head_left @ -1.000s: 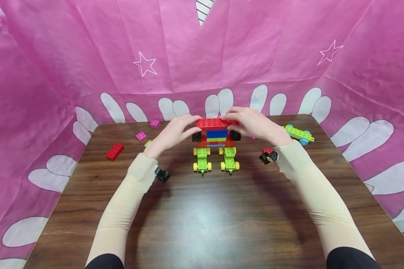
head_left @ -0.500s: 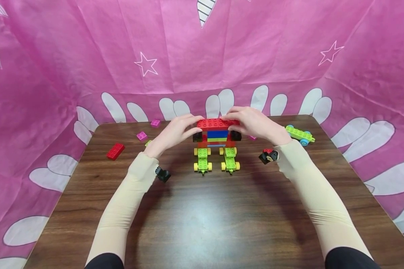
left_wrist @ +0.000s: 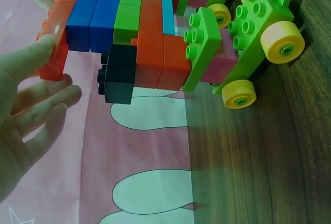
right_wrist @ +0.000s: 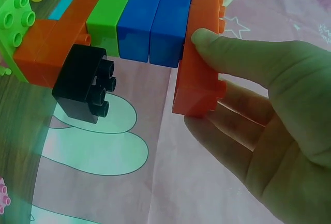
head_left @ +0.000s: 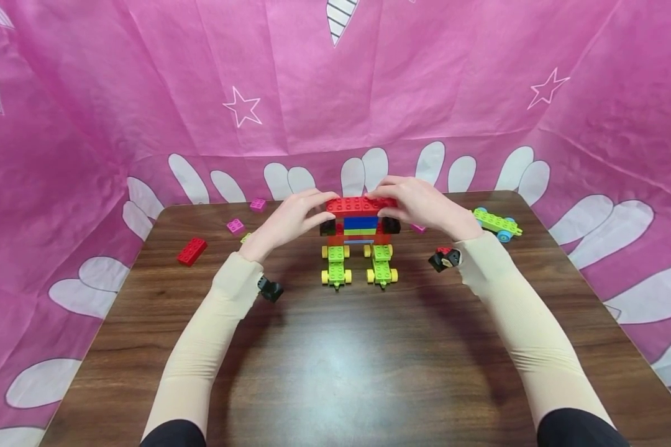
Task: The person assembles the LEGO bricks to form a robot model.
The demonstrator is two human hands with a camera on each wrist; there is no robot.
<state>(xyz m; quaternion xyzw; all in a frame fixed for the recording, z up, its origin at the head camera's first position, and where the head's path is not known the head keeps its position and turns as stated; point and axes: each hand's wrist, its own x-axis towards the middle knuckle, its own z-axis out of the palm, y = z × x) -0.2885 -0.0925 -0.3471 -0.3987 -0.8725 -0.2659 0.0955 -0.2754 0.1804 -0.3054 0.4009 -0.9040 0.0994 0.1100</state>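
A brick-built figure stands upright on two lime-green wheeled bases [head_left: 336, 271] with yellow wheels. Above them come red bricks [left_wrist: 150, 58], then lime bricks [left_wrist: 126, 19] and stacked blue bricks [head_left: 360, 223]. A black brick [right_wrist: 77, 84] sticks out at each side. Across the top lies a row of red toy bricks [head_left: 346, 205]. My left hand [head_left: 287, 220] pinches its left end, thumb on the near face and fingers behind. At the right end, my right hand [head_left: 419, 202] grips the row the same way, with the thumb [right_wrist: 207, 40] pressed on the front.
On the left of the wooden table [head_left: 335, 372] lie a red brick [head_left: 192, 251] and pink bricks [head_left: 235, 226]. A lime wheeled base [head_left: 496, 223] with blue wheels stands at the back right. Pink cloth [head_left: 291, 74] hangs behind and around the table.
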